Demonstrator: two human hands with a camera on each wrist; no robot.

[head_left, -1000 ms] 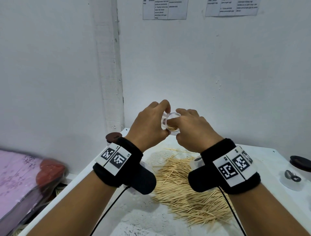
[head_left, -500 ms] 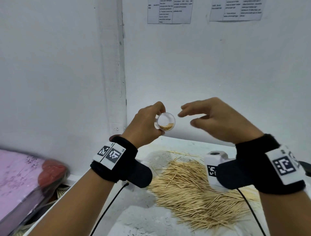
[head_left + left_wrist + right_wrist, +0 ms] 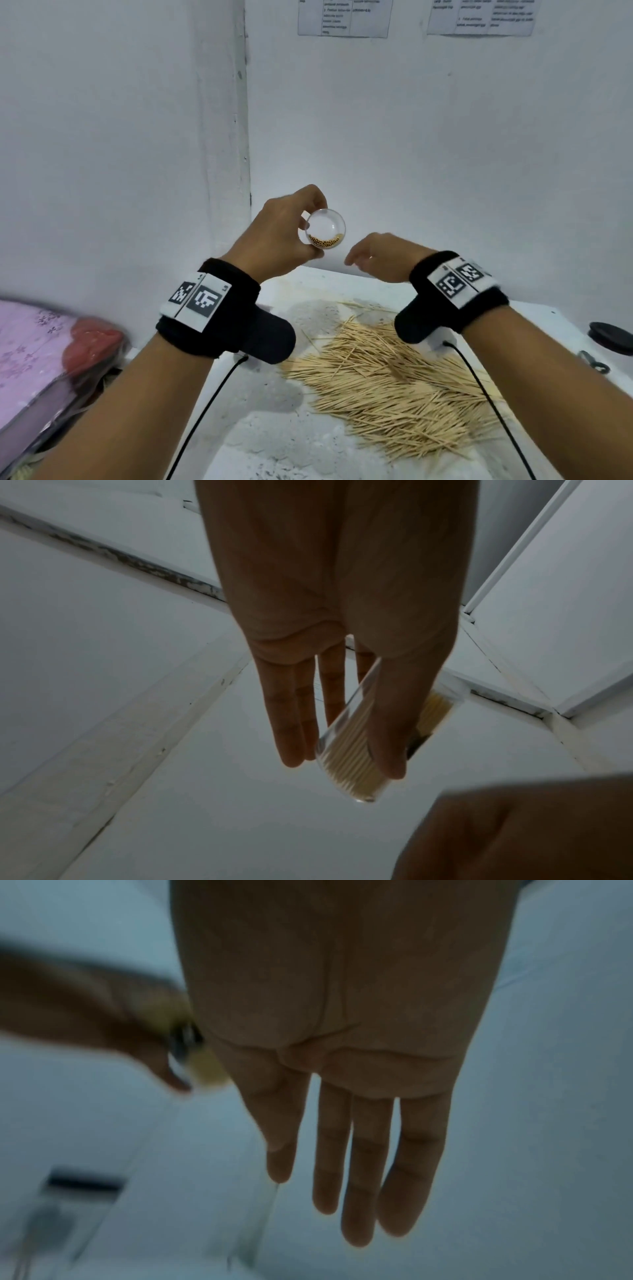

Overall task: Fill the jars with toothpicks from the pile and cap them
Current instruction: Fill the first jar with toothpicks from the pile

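My left hand (image 3: 291, 236) holds a small clear jar (image 3: 324, 229) up in front of the wall, its round end turned toward me. A thin layer of toothpicks lies along its lower side. In the left wrist view the jar (image 3: 352, 753) sits between thumb and fingers with toothpicks inside. My right hand (image 3: 376, 258) hovers empty just right of the jar and slightly lower, fingers straight in the right wrist view (image 3: 346, 1177). The toothpick pile (image 3: 394, 383) spreads over the white table (image 3: 267, 428) below both wrists.
A black lid (image 3: 613, 337) and a small dark metal piece (image 3: 594, 361) lie at the table's right edge. A pink patterned bundle (image 3: 37, 359) with a red item sits low on the left. White walls meet in a corner close behind the hands.
My right hand left the jar's mouth, swung out to the right, then dropped lower beside it. The left hand kept hold of the jar and turned its end toward me.
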